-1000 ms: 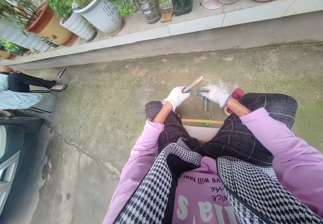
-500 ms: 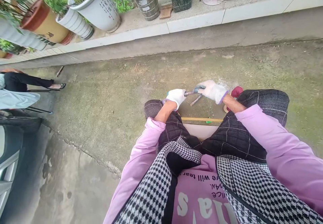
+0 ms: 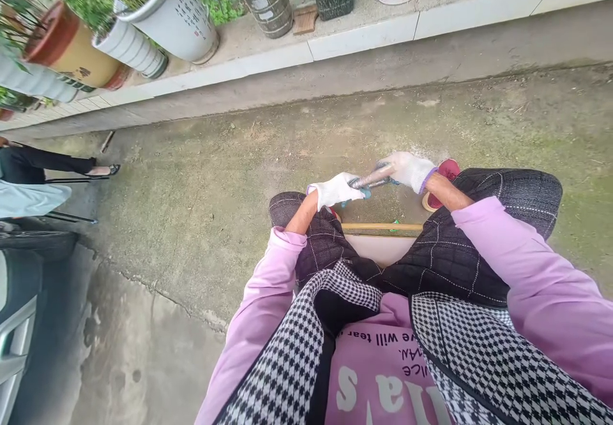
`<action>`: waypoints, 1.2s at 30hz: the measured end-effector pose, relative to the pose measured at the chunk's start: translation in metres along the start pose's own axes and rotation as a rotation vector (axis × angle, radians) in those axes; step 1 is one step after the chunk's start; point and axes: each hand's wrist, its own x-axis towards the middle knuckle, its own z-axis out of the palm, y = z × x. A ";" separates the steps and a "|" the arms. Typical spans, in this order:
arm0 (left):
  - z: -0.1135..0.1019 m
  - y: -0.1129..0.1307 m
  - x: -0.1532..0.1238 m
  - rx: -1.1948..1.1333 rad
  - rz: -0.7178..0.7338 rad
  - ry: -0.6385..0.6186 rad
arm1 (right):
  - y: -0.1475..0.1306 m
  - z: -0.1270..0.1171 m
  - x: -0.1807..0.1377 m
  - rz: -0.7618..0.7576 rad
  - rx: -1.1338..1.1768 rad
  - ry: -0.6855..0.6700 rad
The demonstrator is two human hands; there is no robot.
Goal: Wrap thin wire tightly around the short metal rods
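In the head view my left hand wears a white glove with a bluish palm, and its fingers are wrapped round the lower left end of a greyish-brown rod. My right hand, gloved the same way, is closed on the rod's upper right end. The rod slants between both hands, above the concrete and in front of my knees. Whether it is one piece or two side by side, I cannot tell. Its material is unclear, and the gloves hide its ends.
A low ledge with several potted plants, among them a white pot, runs across the back. At the left are a seated person's leg and a car wheel. A yellowish bar lies between my knees, near a red shoe.
The rod between my hands has turned to a slant, and a second rod end that hung below is no longer seen apart. My left hand has moved slightly lower, with its fingers now pointing right.
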 end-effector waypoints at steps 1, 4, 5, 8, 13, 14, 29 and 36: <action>0.003 -0.001 0.001 0.106 -0.021 -0.040 | 0.001 -0.003 0.001 0.009 -0.027 0.002; 0.011 -0.002 0.006 0.521 -0.095 -0.036 | -0.001 -0.007 0.002 0.020 -0.091 -0.018; 0.013 -0.002 0.009 0.638 -0.120 -0.007 | -0.004 -0.007 0.001 0.018 -0.109 -0.028; 0.009 0.000 0.015 0.780 -0.200 0.088 | -0.016 -0.004 -0.003 -0.016 -0.092 -0.043; -0.014 -0.004 0.019 0.570 -0.215 0.342 | -0.022 0.003 -0.012 -0.083 0.119 -0.018; -0.017 -0.005 0.019 0.477 -0.199 0.385 | -0.020 0.004 -0.014 -0.096 0.170 -0.015; -0.009 0.021 -0.009 -0.189 -0.032 0.110 | 0.010 0.010 0.009 0.016 0.060 0.023; 0.011 0.005 0.007 0.449 -0.131 -0.043 | 0.007 0.004 0.012 -0.005 -0.084 0.033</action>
